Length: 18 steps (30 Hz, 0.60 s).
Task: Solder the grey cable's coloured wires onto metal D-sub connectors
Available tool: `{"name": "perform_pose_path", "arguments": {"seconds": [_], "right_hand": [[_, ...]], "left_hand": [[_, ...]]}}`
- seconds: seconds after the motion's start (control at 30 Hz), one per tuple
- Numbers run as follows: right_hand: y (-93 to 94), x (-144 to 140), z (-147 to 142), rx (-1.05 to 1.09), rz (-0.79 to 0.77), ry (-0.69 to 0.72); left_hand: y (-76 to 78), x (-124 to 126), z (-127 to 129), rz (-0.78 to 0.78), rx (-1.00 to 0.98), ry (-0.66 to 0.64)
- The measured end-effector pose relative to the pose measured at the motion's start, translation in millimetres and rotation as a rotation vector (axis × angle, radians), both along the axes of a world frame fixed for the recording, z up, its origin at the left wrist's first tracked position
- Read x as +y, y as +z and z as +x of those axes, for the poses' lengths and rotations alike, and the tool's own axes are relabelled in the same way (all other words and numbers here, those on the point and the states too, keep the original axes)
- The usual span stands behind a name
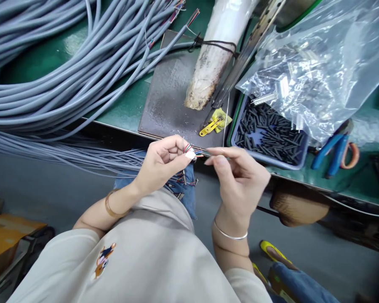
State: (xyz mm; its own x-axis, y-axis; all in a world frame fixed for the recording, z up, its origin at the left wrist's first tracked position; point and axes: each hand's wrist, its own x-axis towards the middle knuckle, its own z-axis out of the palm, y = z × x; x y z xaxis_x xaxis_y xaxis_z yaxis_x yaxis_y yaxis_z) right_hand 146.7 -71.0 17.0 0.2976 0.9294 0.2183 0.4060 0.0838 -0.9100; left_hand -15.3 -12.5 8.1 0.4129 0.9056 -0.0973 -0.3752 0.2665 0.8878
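Note:
My left hand [164, 162] is closed in a pinch around thin coloured wires [188, 148] at a cable end, just off the table's front edge. Red, green, blue and white strands show between thumb and forefinger. From the right, my right hand [236, 174] reaches to the free wire tips, thumb and fingers pinched together. What lies between those fingertips is too small to make out. Below the hands, several wired metal connectors [183, 177] rest by my lap. A blue bin [268, 158] of short black tubes [265, 134] stands beyond my right hand.
Grey cables [91, 80] spread over the green table [126, 118] at left. A dark plate [169, 90] carries a wrapped white roll [214, 54] and a yellow clip [210, 126]. A clear bag [322, 54] of connectors overlaps the bin. Blue-handled pliers [334, 149] lie at right.

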Motion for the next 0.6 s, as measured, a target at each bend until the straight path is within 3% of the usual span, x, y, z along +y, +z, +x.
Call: {"name": "perform_pose_path", "arguments": {"seconds": [0.13,0.6], "right_hand": [[-1.4,1,-11,0.060,-0.059,0.069],[-3.1,6,-17,0.049,-0.027,0.063]], "left_hand": [[-2.9,0,1,0.017,-0.041,0.012],[-6.5,-2,3,0.040,-0.026,0.055]]}}
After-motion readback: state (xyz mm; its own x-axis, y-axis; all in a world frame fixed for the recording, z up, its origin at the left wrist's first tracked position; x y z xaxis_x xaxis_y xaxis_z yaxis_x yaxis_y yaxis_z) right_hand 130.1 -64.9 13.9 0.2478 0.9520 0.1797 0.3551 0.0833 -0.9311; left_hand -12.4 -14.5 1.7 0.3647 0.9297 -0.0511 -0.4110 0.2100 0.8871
